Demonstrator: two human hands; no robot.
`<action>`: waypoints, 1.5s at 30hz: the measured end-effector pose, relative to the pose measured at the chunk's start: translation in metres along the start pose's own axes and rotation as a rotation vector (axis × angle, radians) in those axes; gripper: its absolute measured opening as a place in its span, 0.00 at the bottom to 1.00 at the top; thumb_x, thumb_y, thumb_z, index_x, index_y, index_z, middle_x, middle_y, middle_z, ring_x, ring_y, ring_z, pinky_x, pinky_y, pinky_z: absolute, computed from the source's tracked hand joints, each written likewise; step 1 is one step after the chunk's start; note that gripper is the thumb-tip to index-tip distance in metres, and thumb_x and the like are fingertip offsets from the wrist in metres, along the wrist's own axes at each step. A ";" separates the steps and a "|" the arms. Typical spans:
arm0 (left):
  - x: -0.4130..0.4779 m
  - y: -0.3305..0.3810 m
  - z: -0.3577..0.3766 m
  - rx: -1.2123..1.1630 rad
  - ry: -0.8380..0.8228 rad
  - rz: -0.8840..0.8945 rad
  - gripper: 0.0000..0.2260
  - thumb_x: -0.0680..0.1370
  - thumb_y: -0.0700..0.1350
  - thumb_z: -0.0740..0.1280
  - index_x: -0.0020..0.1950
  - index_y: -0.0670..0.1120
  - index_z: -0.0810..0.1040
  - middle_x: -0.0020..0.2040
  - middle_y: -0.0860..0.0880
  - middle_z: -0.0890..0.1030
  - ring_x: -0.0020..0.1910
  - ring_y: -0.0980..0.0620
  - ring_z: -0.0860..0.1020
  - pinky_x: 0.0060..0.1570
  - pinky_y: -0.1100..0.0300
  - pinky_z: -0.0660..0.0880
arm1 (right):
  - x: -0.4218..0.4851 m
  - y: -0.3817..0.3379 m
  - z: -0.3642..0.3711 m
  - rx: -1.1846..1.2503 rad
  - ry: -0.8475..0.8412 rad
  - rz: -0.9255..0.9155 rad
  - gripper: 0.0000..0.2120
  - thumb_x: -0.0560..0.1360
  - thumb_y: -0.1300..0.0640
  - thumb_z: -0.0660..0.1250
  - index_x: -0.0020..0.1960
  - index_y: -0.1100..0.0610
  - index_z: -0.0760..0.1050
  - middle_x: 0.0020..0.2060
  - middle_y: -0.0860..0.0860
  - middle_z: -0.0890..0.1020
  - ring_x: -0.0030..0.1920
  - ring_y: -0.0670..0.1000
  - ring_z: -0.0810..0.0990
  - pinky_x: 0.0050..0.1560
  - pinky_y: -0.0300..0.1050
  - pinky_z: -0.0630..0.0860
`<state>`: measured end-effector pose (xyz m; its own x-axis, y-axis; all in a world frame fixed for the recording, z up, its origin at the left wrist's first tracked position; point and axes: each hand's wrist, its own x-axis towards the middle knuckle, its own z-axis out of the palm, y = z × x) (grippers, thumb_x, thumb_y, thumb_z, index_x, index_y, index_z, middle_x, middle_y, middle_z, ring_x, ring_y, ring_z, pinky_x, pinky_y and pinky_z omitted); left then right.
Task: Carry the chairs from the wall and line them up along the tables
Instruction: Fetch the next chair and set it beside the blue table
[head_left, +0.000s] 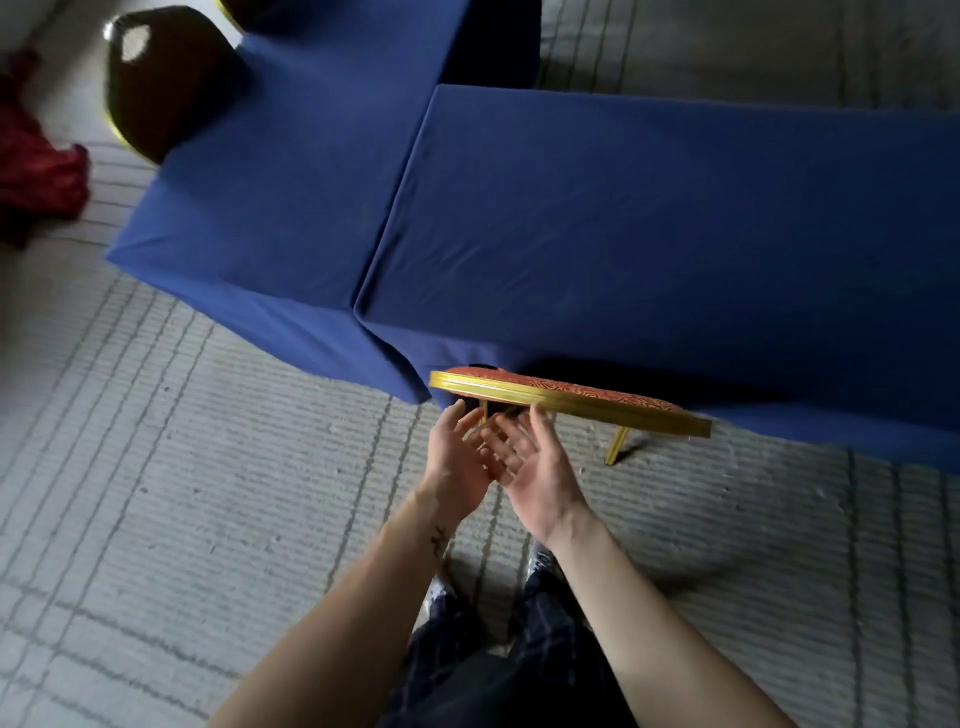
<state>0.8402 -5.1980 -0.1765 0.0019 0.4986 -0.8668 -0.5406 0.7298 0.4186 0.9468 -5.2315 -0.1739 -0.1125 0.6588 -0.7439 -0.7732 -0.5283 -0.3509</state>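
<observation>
Head view: the chair (571, 397) stands broadside along the table (649, 234), its left end just beyond the open, empty left hand (457, 460) and right hand (537, 470).

Red cloth (36, 171) lies on grey striped carpet (208, 467).

I can read no writing, label, brand or number from here. The only mark I find is a small dark tattoo (439, 540) on the forearm just behind the left hand (457, 457), too blurred to make out.
</observation>
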 end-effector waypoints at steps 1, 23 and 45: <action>-0.002 0.002 -0.008 -0.032 0.009 0.001 0.19 0.82 0.55 0.62 0.64 0.42 0.77 0.58 0.42 0.83 0.48 0.47 0.80 0.51 0.52 0.75 | -0.002 0.010 0.006 -0.019 -0.010 0.019 0.21 0.82 0.42 0.63 0.67 0.55 0.73 0.66 0.55 0.80 0.66 0.55 0.80 0.69 0.54 0.74; -0.074 0.181 -0.318 -0.595 -0.057 0.313 0.23 0.84 0.53 0.57 0.74 0.41 0.71 0.64 0.40 0.83 0.66 0.41 0.79 0.71 0.45 0.68 | 0.012 0.213 0.261 -0.444 -0.255 0.184 0.24 0.84 0.45 0.56 0.71 0.59 0.73 0.62 0.59 0.83 0.64 0.59 0.81 0.67 0.55 0.73; -0.032 0.413 -0.510 -0.888 0.080 0.487 0.23 0.84 0.51 0.57 0.75 0.40 0.70 0.65 0.38 0.82 0.68 0.39 0.78 0.75 0.41 0.66 | 0.173 0.371 0.531 -0.614 -0.335 0.335 0.24 0.83 0.46 0.57 0.72 0.60 0.72 0.62 0.59 0.83 0.65 0.59 0.81 0.72 0.57 0.71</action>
<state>0.1877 -5.1513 -0.1146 -0.4239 0.5920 -0.6855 -0.8974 -0.1720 0.4064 0.3092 -5.0289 -0.1309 -0.5372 0.4869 -0.6887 -0.1910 -0.8656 -0.4629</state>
